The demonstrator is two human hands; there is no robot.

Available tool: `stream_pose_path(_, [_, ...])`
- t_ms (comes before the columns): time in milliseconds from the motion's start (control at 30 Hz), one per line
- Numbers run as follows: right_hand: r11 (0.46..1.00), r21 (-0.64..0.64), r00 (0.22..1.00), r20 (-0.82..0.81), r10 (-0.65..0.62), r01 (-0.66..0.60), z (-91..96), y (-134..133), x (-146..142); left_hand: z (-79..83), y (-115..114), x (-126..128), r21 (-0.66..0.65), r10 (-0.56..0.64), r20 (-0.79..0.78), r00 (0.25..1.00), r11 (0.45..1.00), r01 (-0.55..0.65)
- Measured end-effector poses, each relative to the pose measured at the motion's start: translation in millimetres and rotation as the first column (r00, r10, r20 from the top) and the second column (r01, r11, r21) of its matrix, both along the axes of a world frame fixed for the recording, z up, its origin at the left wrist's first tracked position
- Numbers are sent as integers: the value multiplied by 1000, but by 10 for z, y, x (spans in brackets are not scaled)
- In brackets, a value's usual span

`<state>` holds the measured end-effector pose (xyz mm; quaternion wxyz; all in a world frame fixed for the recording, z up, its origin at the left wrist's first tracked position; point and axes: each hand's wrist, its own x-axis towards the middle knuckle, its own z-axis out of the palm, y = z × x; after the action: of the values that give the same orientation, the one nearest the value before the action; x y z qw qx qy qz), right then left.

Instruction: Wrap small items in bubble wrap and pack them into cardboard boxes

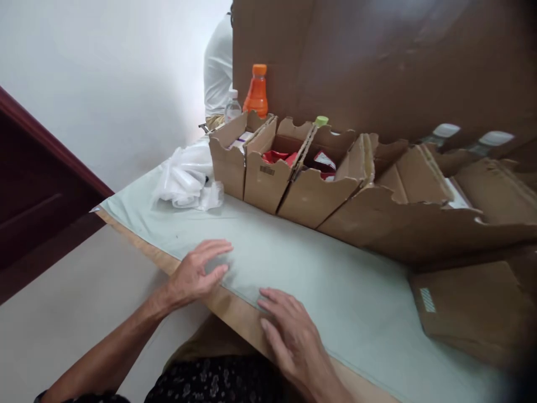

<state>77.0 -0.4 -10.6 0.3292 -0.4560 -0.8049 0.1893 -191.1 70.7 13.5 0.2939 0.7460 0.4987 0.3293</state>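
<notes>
My left hand (200, 271) hovers over the front edge of the table, thumb and fingers apart, with nothing in it. To its right, my right hand (289, 330) is also open and bare, its fingers stretched out above the same edge. Beneath both lies a pale green cloth (268, 246) that covers the tabletop. Beyond my left hand sits a crumpled heap of clear plastic bags (188, 176). A row of open cardboard bins stands behind; one bin (266, 179) shows a red package (279, 158), and its right neighbour (321, 196) has a red and white packet (325, 162).
An orange bottle (257, 92) and a clear bottle (232, 106) stand behind the leftmost bin (229, 162). White bottle caps (447, 130) show behind the right bins. A closed cardboard box (470, 302) is at right. A person in a white top (218, 67) is partly hidden behind a tall cardboard panel (356, 61).
</notes>
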Motion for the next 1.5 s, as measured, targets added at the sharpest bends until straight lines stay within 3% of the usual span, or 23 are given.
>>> stream_pose_path(133, [990,-124,995,67,76,-67,164,808,-243,-131,426,-391,245,256,-154,954,945,-215])
stream_pose_path(233, [984,-172,991,114,75,-55,186,1423,-664,-196,751,-571,373,413,-224,882,873,-314])
stream_pose_path(300, [981,-190,989,131,64,-38,151,1778,-1029,-237,967,-645,405,471,-273,839,847,-344])
stream_pose_path(400, [977,-213,993,115,19,6,63,2143,-1466,-314,1239,-725,389,491,-368,790,853,-348])
stream_pose_path(500, [980,-188,996,73,-50,63,-19,2214,-1536,-399,1374,-790,405,527,-390,755,835,-373])
stream_pose_path(667, [981,-128,990,11,-144,144,-106,1887,-1080,-472,1371,-808,496,579,-297,760,773,-395])
stream_pose_path(767, [980,-138,990,18,-140,141,-163,1753,-909,-480,1357,-785,520,601,-241,762,743,-422])
stream_pose_path(900, [987,-146,996,51,-66,73,-210,1754,-980,-492,1344,-784,529,594,-226,772,741,-415])
stream_pose_path(1033, [988,-151,994,99,36,-21,-110,1798,-1080,-514,1318,-798,569,609,-195,769,709,-417])
stream_pose_path(1167, [997,-33,985,161,-66,72,207,1877,-1073,-542,1307,-785,582,604,-176,777,701,-413])
stream_pose_path(1233, [989,108,972,203,-118,97,408,1980,-1171,-552,1311,-776,579,586,-171,792,710,-400])
stream_pose_path(1333, [973,232,949,306,-80,8,620,2225,-1547,-558,1318,-777,555,574,-137,807,719,-417])
stream_pose_path(1433, [977,214,932,357,-69,-10,636,2516,-2002,-564,1326,-804,522,578,-127,806,730,-441])
stream_pose_path(1500, [993,113,963,259,-71,43,564,2681,-2190,-566,1332,-827,495,584,-147,798,742,-452])
